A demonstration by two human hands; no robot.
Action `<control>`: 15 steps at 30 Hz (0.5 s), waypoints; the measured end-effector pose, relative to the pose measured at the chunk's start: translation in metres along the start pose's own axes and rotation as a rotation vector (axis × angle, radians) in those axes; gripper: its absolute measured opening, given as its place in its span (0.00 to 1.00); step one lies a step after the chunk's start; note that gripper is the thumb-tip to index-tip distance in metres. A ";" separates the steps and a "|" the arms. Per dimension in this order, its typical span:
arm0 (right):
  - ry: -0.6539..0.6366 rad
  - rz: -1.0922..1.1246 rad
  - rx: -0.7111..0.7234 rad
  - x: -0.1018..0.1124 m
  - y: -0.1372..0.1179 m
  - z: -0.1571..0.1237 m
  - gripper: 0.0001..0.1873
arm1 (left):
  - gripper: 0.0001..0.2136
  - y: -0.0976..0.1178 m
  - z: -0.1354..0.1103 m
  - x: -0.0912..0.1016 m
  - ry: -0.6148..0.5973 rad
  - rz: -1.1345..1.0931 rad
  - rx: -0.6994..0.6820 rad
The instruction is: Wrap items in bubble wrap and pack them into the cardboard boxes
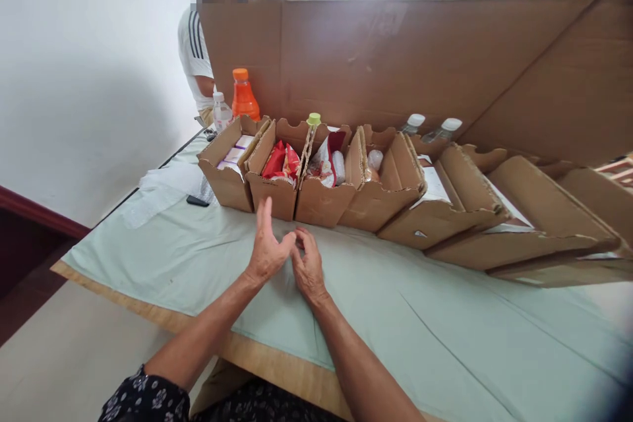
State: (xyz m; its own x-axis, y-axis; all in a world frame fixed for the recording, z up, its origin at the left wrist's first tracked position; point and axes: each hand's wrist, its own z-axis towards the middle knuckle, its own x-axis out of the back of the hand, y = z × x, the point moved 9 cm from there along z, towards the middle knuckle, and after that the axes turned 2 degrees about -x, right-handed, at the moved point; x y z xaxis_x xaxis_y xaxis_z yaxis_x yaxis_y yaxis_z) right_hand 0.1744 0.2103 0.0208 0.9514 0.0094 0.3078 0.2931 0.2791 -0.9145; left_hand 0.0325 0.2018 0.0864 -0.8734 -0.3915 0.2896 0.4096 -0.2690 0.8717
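Observation:
My left hand (268, 252) is over the green cloth, fingers stretched upward and thumb out to the right; nothing is in it. Close beside it is my right hand (308, 266), its fingers loosely bent near the left thumb, with no object visible in it. Just beyond the hands stands a cardboard box (273, 195) holding red snack packets (281, 161). To its right, another cardboard box (321, 201) contains a red-and-white bag (324, 165) and a clear wrapped item (338, 167). The leftmost box (225, 184) has small white-and-purple boxes (231, 157) in it.
More open cardboard boxes (445, 227) continue rightward before a tall cardboard panel (395, 59). An orange bottle (244, 97) and a clear bottle (221, 113) stand behind the left end. Bubble wrap (165, 188) and a black object (198, 201) lie left. A person (194, 53) is behind the panel.

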 end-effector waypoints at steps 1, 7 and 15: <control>0.001 -0.001 -0.004 0.000 0.001 0.000 0.19 | 0.41 0.003 0.007 0.018 0.054 0.059 -0.051; 0.007 -0.001 -0.008 -0.002 0.003 0.002 0.18 | 0.39 0.021 0.082 0.129 0.240 0.486 -0.226; 0.040 -0.012 0.035 -0.002 0.004 0.005 0.19 | 0.04 0.034 0.122 0.136 -0.072 0.830 -0.260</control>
State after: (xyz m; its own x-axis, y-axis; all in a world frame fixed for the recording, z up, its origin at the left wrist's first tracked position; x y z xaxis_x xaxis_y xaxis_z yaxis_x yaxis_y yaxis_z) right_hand 0.1732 0.2164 0.0178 0.9512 -0.0325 0.3068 0.3013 0.3122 -0.9010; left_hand -0.1041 0.2468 0.2040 -0.2767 -0.4960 0.8230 0.9605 -0.1171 0.2524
